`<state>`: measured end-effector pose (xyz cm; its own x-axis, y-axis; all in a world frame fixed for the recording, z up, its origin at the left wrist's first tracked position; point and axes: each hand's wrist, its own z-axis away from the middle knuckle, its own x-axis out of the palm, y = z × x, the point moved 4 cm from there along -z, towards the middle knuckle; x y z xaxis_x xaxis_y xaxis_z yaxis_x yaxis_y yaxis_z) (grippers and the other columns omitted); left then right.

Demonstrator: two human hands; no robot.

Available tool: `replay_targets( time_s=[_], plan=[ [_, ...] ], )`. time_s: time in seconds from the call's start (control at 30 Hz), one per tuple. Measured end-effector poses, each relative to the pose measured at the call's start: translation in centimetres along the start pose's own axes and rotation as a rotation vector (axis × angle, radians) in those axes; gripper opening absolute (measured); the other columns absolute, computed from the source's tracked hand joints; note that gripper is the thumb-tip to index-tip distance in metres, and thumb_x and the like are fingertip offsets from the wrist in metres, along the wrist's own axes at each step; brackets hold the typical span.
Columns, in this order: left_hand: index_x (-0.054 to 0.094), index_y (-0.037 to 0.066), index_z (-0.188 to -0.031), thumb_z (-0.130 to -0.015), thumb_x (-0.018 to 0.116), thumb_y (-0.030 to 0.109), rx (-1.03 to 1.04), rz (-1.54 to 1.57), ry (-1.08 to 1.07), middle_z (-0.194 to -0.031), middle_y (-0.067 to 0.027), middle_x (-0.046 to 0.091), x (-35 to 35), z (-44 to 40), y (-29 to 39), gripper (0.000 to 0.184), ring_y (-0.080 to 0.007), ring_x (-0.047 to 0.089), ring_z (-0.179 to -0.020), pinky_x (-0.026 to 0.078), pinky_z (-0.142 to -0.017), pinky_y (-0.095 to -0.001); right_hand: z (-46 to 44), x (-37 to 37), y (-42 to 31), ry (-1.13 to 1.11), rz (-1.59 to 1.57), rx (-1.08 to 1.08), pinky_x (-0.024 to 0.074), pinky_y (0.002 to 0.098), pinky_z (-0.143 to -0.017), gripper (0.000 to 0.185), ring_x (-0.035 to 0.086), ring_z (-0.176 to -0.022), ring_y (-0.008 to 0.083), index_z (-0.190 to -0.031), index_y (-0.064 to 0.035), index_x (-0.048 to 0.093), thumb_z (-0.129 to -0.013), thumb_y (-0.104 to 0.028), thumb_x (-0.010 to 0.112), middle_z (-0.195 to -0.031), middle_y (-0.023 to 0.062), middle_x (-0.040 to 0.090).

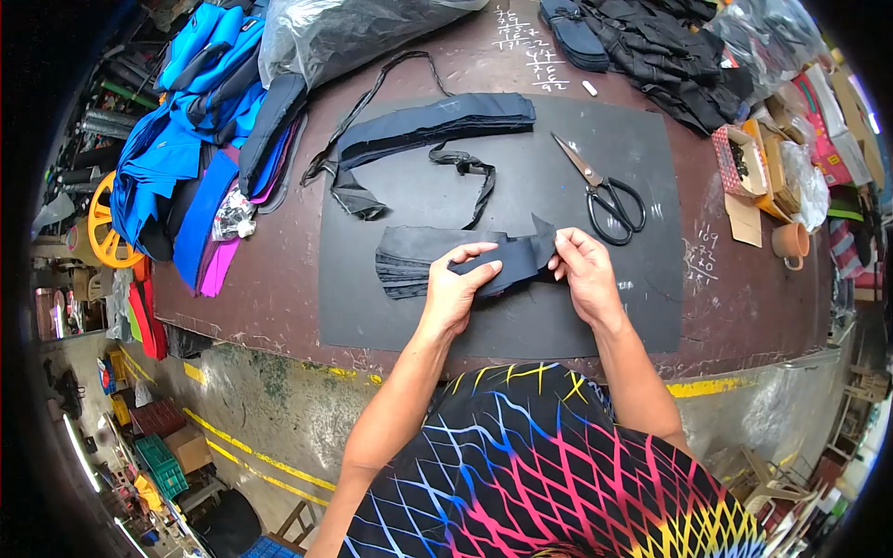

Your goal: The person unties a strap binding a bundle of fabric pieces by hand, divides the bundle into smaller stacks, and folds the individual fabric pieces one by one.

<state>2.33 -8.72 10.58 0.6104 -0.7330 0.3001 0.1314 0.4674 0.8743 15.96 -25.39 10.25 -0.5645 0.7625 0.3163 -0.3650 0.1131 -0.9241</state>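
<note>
Dark navy fabric strips (523,255) in both hands, over black rectangular mat (372,330).
Left hand (450,294) clamps them thumb-on-top; right hand (590,281) pinches one end, ply count unclear. Best kept flat, edges flush.

White handwritten sums (531,48) stand on the table (251,288) at the far side, with what looks like 92 at the bottom. More white figures (700,256) at its right include an apparent 72; other digits are unclear.
</note>
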Motion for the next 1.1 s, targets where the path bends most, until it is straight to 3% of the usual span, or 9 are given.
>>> replay_targets(
  time_s=[0.23,0.63,0.77,0.87,1.0,1.1],
  plan=[
    [0.072,0.000,-0.120,-0.089,0.080,0.001,0.008,-0.007,0.001,-0.101,-0.0070,0.070,-0.2,-0.1,-0.3,0.032,-0.0135,0.067,-0.087,0.059,-0.074,-0.0276,0.1,-0.4,0.4,0.017,-0.101,0.020,0.0460,0.0213,-0.066,0.018,0.059,-0.073,0.0065,-0.102,-0.0041,0.069,-0.108,-0.019,0.062,-0.083,-0.0013,0.064],
    [0.074,-0.001,-0.117,-0.086,0.080,0.001,-0.006,0.005,0.013,-0.105,-0.0072,0.071,-0.1,0.2,0.2,0.031,-0.0129,0.066,-0.090,0.057,-0.082,-0.0274,1.1,0.6,-1.3,0.082,0.044,-0.064,0.0444,0.0211,-0.064,0.012,0.057,-0.070,0.0053,-0.100,-0.0049,0.072,-0.103,-0.016,0.069,-0.079,-0.0029,0.063],
    [0.075,-0.001,-0.115,-0.087,0.080,0.001,-0.019,0.033,0.001,-0.105,-0.0072,0.071,-0.2,0.2,0.2,0.029,-0.0131,0.066,-0.090,0.057,-0.081,-0.0273,1.7,0.5,-1.9,0.185,0.120,-0.165,0.0465,0.0227,-0.064,0.012,0.057,-0.072,0.0058,-0.098,-0.0029,0.071,-0.100,-0.014,0.073,-0.083,-0.0009,0.064],
    [0.073,-0.002,-0.118,-0.090,0.079,0.002,0.003,-0.023,0.014,-0.105,-0.0075,0.072,-0.2,0.1,0.0,0.029,-0.0134,0.067,-0.091,0.057,-0.085,-0.0278,3.2,2.5,-5.1,0.299,0.569,-0.649,0.0493,0.0271,-0.065,0.016,0.061,-0.074,0.0123,-0.096,0.0008,0.070,-0.092,-0.010,0.080,-0.088,0.0051,0.066],
    [0.073,-0.003,-0.117,-0.091,0.078,0.002,0.030,-0.008,0.021,-0.106,-0.0079,0.072,-0.1,-0.1,-0.1,0.028,-0.0137,0.067,-0.092,0.056,-0.087,-0.0278,3.0,5.2,-3.9,0.046,0.792,-0.759,0.0516,0.0328,-0.067,0.021,0.063,-0.077,0.0215,-0.094,0.0040,0.068,-0.085,-0.007,0.084,-0.093,0.0110,0.066],
    [0.073,-0.004,-0.117,-0.091,0.078,0.002,0.033,-0.025,0.033,-0.107,-0.0084,0.072,-0.2,-0.2,-0.2,0.028,-0.0140,0.067,-0.093,0.056,-0.087,-0.0280,2.5,5.0,-2.4,0.035,0.788,-0.697,0.0518,0.0354,-0.068,0.020,0.064,-0.078,0.0256,-0.093,0.0040,0.068,-0.084,-0.005,0.083,-0.091,0.0122,0.065]
  ],
)
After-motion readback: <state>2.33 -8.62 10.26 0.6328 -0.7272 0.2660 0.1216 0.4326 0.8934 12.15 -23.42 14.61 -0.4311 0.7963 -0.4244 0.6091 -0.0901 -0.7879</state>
